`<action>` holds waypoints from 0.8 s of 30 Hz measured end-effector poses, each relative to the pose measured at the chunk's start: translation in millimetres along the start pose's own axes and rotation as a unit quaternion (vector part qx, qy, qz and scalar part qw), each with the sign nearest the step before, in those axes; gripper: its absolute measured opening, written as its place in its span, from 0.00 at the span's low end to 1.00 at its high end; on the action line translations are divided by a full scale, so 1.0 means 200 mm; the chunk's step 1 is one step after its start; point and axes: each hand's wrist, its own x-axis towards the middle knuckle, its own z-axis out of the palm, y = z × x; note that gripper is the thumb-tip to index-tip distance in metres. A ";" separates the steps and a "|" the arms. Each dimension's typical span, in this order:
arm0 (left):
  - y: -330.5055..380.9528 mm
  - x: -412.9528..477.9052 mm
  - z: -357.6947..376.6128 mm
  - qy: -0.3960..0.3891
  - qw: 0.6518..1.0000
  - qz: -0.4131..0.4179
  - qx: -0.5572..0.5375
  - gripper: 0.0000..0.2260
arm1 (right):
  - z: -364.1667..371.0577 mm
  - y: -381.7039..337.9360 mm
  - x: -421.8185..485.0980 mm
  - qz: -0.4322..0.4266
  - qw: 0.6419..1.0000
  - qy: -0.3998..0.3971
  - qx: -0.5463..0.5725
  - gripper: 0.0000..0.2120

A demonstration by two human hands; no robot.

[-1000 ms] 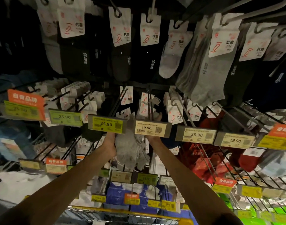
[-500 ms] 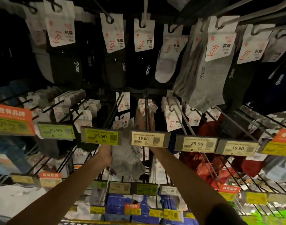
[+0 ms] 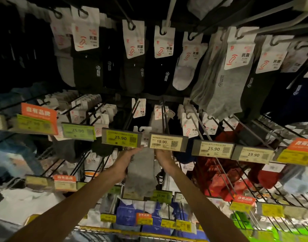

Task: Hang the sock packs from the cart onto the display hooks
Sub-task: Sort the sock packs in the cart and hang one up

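Observation:
A grey sock pack (image 3: 142, 173) hangs between my two hands, just below the price tags. Its white header card (image 3: 144, 130) shows above and behind the tags. My left hand (image 3: 126, 159) grips the pack's left upper edge, under the yellow 25.90 tag (image 3: 121, 137). On the other side my right hand (image 3: 164, 157) holds the pack's right upper edge, under the cream 19.90 tag (image 3: 165, 142). A dark display hook (image 3: 164, 117) runs back from that tag with a few white-carded packs on it. The fingertips of both hands are partly hidden by the tags.
Rows of hooks with black, grey and white sock packs (image 3: 219, 81) hang above. Red packs (image 3: 224, 173) hang to the right, blue boxes (image 3: 132, 215) below. A yellow cart rim (image 3: 132, 232) crosses the bottom. More tagged hooks (image 3: 78, 131) stick out on the left.
Both hands have drawn back from deep among the hooks to just under the price tags. The grey pack now hangs straighter between them.

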 end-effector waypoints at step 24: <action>-0.19 -0.72 0.06 -0.103 0.951 0.148 0.250 0.10 | -0.06 0.04 -1.01 -0.165 0.976 0.131 0.047 0.12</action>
